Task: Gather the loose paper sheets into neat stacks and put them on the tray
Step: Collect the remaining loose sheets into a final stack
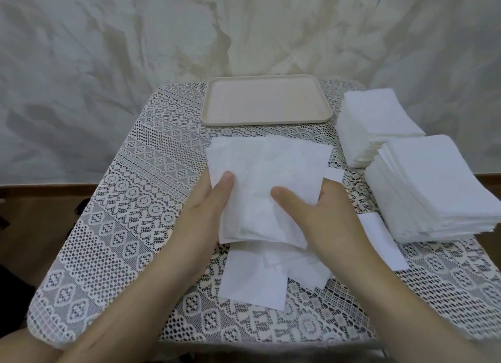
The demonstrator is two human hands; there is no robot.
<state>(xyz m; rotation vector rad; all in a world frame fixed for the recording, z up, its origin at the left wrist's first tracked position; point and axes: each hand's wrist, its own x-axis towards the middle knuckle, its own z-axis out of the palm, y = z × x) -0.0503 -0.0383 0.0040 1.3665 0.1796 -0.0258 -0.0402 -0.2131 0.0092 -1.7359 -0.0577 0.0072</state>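
Head view, only one available. The person is holding a small bundle of sheets (pixel 268 178) in both hands, above the middle of the table (pixel 130 200) and on the near side of the tray (pixel 265 102). The bundle's edges are fanning out and not squared.

Handling, as a judgement: the paper is looking thin, light and limp, closer to tissue than card. It is likely sagging if pinched at one corner, and the sheets are probably sliding over each other easily. The safest hold is probably both side edges with fingers supporting underneath.

The left hand (pixel 206 208) is gripping the bundle's left edge, thumb lying on top, fingers hidden below. The right hand (pixel 320 216) is gripping the lower right part, thumb on top, fingers curling behind the paper. Both hands are closed narrowly on the bundle.

More loose sheets (pixel 252 278) are lying overlapped on the table under the hands. A single sheet (pixel 382 240) is lying just right of the right wrist. A far stack (pixel 376 121) and a near stack (pixel 439 189) are sitting at the table's right edge. All the paper is sitting off the tray.
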